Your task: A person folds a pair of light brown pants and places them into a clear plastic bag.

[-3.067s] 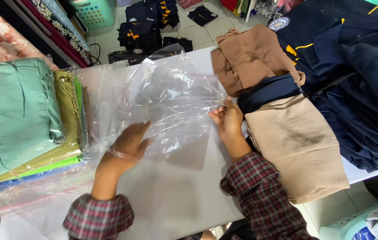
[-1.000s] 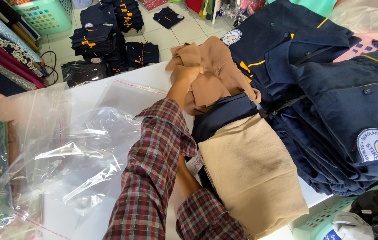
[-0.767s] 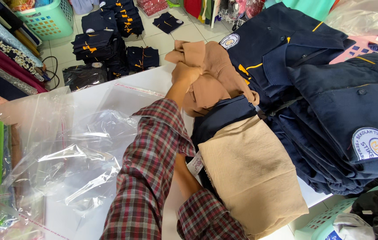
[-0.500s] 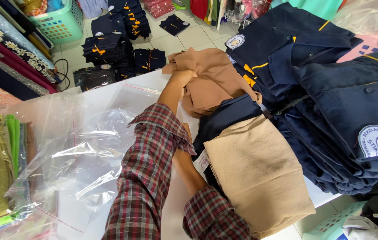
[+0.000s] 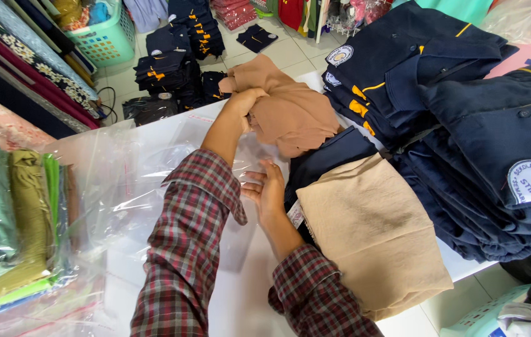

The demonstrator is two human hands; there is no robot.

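Left hand (image 5: pixel 250 103) reaches across, grip closed on a crumpled brown garment (image 5: pixel 290 112) at the far edge of the white surface (image 5: pixel 240 293). Right hand (image 5: pixel 270 190) open, palm flat against the side of a folded navy garment (image 5: pixel 324 165) under a folded tan garment (image 5: pixel 368 231). Clear plastic bags (image 5: pixel 134 181) spread on the surface left of the arms. Stack of navy shirts (image 5: pixel 483 125) to the right. Bagged green and olive clothes (image 5: pixel 9 218) at far left. Teal basket (image 5: pixel 106 37) on the floor.
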